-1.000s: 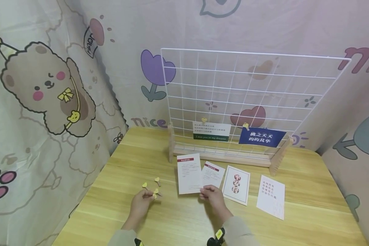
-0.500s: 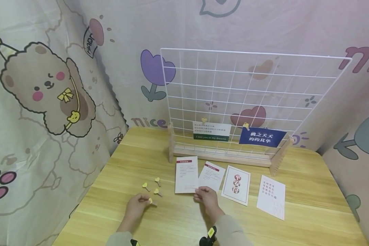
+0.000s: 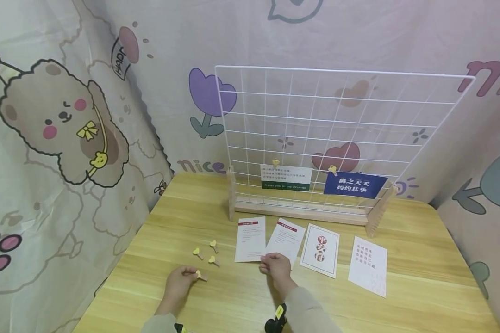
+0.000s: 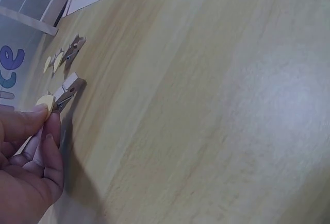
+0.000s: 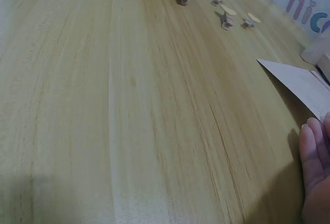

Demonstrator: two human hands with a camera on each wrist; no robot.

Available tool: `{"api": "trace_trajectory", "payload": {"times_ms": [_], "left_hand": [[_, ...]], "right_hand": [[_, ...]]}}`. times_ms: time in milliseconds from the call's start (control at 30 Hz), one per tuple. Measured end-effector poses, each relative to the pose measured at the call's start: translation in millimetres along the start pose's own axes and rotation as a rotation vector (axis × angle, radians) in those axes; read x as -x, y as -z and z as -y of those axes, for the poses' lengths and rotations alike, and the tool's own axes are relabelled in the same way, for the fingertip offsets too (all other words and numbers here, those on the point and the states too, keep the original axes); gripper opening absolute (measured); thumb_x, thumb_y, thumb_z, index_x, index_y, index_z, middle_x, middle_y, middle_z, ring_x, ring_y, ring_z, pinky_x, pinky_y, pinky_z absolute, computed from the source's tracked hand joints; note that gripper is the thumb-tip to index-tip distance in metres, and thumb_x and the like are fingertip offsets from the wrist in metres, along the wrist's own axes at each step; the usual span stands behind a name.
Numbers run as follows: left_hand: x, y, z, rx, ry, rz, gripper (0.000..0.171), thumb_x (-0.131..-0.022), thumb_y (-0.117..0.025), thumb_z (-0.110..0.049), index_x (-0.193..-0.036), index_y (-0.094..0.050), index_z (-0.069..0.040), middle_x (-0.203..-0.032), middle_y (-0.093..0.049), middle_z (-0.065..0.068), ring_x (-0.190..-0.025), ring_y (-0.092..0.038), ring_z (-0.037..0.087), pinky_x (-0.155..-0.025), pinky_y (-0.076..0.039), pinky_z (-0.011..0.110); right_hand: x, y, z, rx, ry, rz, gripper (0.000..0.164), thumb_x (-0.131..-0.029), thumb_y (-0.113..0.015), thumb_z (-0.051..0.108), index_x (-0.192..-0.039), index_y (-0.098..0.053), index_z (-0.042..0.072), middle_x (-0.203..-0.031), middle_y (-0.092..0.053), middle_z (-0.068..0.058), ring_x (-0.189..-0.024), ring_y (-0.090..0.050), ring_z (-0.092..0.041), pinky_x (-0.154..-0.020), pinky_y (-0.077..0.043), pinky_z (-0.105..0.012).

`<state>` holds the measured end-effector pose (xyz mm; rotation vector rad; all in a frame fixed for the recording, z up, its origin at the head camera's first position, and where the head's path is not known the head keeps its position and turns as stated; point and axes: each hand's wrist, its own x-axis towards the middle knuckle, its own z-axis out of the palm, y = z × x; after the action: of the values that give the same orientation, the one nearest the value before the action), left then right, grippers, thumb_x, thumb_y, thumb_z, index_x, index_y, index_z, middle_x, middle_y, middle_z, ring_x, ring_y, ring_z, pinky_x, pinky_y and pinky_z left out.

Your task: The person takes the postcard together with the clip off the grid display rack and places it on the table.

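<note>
Left hand pinches a clip, right hand a card — beyond both, the rack's note reads "I met you in my dreams".

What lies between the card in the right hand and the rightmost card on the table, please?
In the head view, a red-headed card and a bordered card lie between the held card and the rightmost card.

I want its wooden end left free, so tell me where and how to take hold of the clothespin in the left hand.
Probably best to pinch the yellow heart, coming from the left, as the left hand does. In the head view, the heart sits at the left of the clothespin, while the wooden end sticks out to the right, free.
</note>
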<state>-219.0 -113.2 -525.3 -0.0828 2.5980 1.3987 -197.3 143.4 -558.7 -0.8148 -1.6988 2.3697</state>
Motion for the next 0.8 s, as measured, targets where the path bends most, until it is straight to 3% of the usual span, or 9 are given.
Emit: {"api": "trace_trajectory", "payload": {"times_ms": [233,500,800], "left_hand": [[-6.8,1.6,3.7,0.042,0.032,0.006,0.014,-0.076,-0.058,0.0,-0.088,-0.057,0.007,-0.079,-0.058,0.008,-0.072,-0.053,0.019,-0.064,-0.044,0.029],[-12.1,7.1,-0.2,0.048,0.045,0.061,0.015,-0.077,-0.056,0.001,-0.089,-0.057,0.009,-0.085,-0.058,0.013,-0.082,-0.053,0.026,-0.074,-0.043,0.039],[-21.2,8.6,-0.1,0.093,0.061,0.077,0.013,-0.077,-0.057,0.002,-0.088,-0.057,0.01,-0.083,-0.058,0.011,-0.077,-0.053,0.021,-0.068,-0.046,0.03]], "right_hand": [[-2.0,-7.3,0.0,0.077,0.003,-0.012,0.007,-0.074,-0.059,-0.008,-0.075,-0.052,-0.01,-0.063,-0.061,-0.013,-0.05,-0.058,-0.015,-0.052,-0.051,-0.03],[-1.1,-10.9,6.1,0.196,-0.054,-0.006,0.003,-0.074,-0.055,-0.01,-0.075,-0.053,-0.013,-0.054,-0.058,-0.01,-0.046,-0.057,-0.014,-0.047,-0.05,-0.027],[-2.8,-10.2,12.5,0.238,-0.09,-0.003,0.006,-0.076,-0.05,-0.009,-0.077,-0.055,-0.013,-0.055,-0.058,-0.012,-0.046,-0.058,-0.015,-0.047,-0.05,-0.029]]}}
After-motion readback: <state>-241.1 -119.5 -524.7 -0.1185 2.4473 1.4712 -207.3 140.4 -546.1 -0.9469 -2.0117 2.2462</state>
